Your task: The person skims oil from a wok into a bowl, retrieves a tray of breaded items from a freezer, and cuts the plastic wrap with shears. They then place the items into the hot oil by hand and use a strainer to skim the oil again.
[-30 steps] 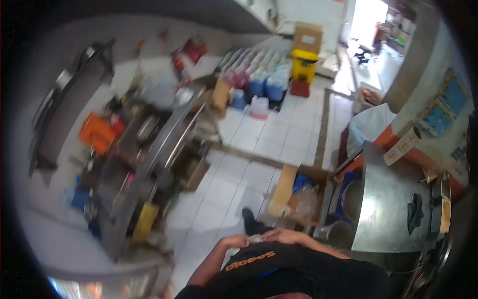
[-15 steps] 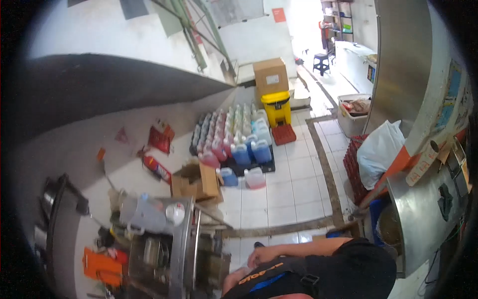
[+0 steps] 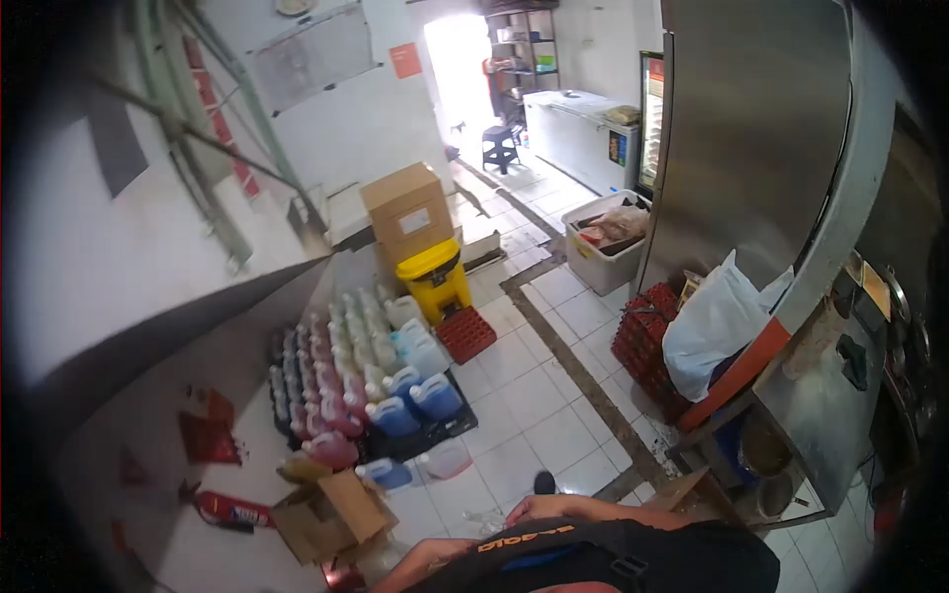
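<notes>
1. The right hand (image 3: 542,508) sits low against the person's torso, just above the black shirt (image 3: 613,558) with its orange lettering. Whether it is closed on anything, or open, cannot be told: only its back shows.
2. The left hand is not in view. The left forearm (image 3: 415,563) runs down toward the shirt and its end is covered, so nothing can be said of whether the 2 hands meet.
3. A pale, crumpled scrap (image 3: 486,517) lies on the tile just beside the right hand; what it is, and whether the hand touches it, is too blurred to tell.
4. A dark shoe tip (image 3: 544,482) shows just above the hand on the white floor (image 3: 539,395).
5. As for progress, nothing visible is picked up, opened or set down; the hands appear idle at the waist, so any handling looks unstarted.
6. Near on the left stand an open carton (image 3: 331,514) and rows of jugs (image 3: 366,371), blue and pink ones among them, on a dark pallet.
7. Further off are a yellow bin (image 3: 435,279), a sealed box (image 3: 407,211) and a red crate (image 3: 466,334).
8. On the right, a steel counter (image 3: 820,415) and a white bag (image 3: 717,321) are partly cut by the lens edge.
9. The lower body is cropped away.
</notes>
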`<state>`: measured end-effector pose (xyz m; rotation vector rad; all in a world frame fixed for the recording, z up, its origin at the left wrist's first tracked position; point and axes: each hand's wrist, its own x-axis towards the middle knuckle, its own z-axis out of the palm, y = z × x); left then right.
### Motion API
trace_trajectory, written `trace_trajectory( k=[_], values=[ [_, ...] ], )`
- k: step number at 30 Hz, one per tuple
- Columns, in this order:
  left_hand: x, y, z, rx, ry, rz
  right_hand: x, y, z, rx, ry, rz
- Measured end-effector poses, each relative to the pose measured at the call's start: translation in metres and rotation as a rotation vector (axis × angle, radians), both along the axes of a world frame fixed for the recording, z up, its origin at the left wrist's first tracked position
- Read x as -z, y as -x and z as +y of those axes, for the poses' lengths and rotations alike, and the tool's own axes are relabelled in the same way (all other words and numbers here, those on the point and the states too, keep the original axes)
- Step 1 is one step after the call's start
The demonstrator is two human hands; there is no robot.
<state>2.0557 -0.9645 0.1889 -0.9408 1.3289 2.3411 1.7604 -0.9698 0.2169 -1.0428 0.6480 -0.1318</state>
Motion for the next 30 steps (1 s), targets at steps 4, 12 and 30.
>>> trace_trajectory(
  k=[4,12,30],
  values=[
    [-0.039,0.056,-0.092,-0.337,-0.156,0.015,-0.039,0.047,-0.106,0.250,0.324,0.218],
    [-0.056,0.114,-0.278,-0.349,1.093,-0.231,-0.033,0.125,-0.360,0.863,0.551,0.332],
    [-0.063,0.278,-0.751,-0.417,0.734,-0.355,-0.069,0.260,-0.761,1.074,-0.011,0.073]
  ],
)
